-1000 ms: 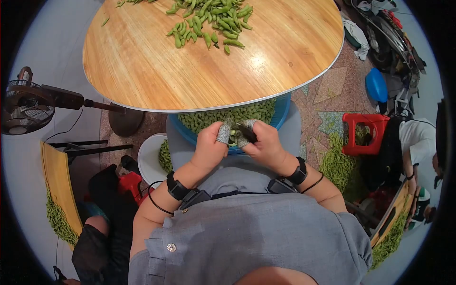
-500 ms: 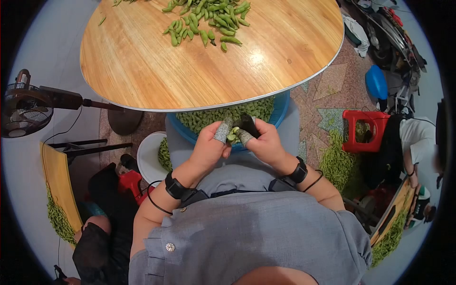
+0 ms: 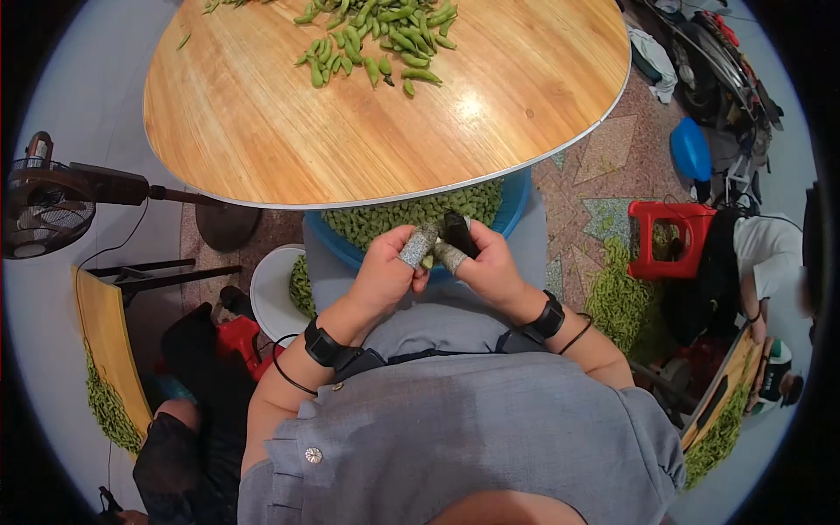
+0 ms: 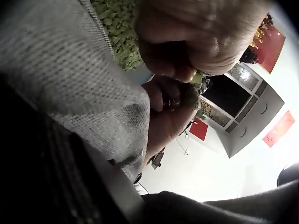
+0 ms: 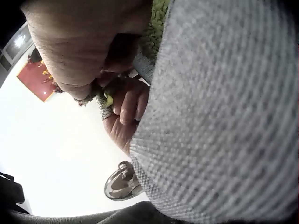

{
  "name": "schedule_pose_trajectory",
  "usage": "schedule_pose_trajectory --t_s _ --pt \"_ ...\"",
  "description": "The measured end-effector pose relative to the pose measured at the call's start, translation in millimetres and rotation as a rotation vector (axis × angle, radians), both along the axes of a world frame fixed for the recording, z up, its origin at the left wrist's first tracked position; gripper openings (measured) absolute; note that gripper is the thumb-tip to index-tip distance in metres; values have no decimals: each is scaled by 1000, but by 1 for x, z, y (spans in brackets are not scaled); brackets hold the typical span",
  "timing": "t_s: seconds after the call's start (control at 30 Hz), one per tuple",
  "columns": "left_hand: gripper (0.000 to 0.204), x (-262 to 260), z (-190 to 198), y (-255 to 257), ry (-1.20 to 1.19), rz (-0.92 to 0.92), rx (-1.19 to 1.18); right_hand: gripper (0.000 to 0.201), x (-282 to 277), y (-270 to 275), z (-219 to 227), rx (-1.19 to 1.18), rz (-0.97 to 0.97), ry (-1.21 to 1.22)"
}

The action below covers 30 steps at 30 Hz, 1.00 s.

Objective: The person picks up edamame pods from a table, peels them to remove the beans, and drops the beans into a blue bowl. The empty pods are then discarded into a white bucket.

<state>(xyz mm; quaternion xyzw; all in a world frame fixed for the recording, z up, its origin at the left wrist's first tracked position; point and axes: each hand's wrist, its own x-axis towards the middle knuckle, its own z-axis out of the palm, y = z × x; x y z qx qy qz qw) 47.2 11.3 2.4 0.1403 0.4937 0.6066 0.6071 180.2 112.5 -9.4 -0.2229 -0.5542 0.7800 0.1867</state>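
My left hand [image 3: 382,267] and right hand [image 3: 499,267] meet over the near rim of a blue basin [image 3: 518,214]. Between the thumb tips they pinch a green bean pod [image 5: 109,100], mostly covered by the fingers in the head view. Grey wrapping [image 3: 420,246] covers the left thumb, and the right thumb is wrapped too. A dark cover [image 3: 457,234] sits on the right index finger. In the left wrist view a bit of the pod [image 4: 197,78] peeks out between both hands' fingertips. Shelled green beans [image 3: 372,226] fill the basin, partly hidden under the table edge.
A wooden table [image 3: 289,131] bears a heap of pods [image 3: 398,35]. To the left stand a white bucket [image 3: 273,284] and a fan [image 3: 52,206]. On the right are a red stool [image 3: 643,241], pods on the floor [image 3: 617,302] and another person [image 3: 766,254].
Half a second ago pale green beans showed between the thumbs; now the thumbs cover most of that spot. The hands stay together over the basin's near rim.
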Motion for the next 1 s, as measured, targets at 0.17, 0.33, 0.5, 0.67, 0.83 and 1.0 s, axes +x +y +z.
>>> schedule_pose_trajectory --t_s 0.17,0.33,0.5,0.67,0.83,1.0 --pt "8 -3 1 0 -250 12 -28 25 3 10 8 -89 45 -117" --pt "10 -6 0 2 -480 -54 14 17 3 13 2 -481 56 -11" --pt "9 -7 -8 6 -185 20 -27 16 -7 8 10 -40 14 -117" --pt "8 -7 -4 7 -222 106 -91 21 -11 13 15 696 -43 -260" --pt "11 -10 -7 5 -361 50 18 16 -14 16 23 -155 63 -264" --pt "18 -13 -5 6 -473 -39 123 10 -14 21 23 -669 59 -178"
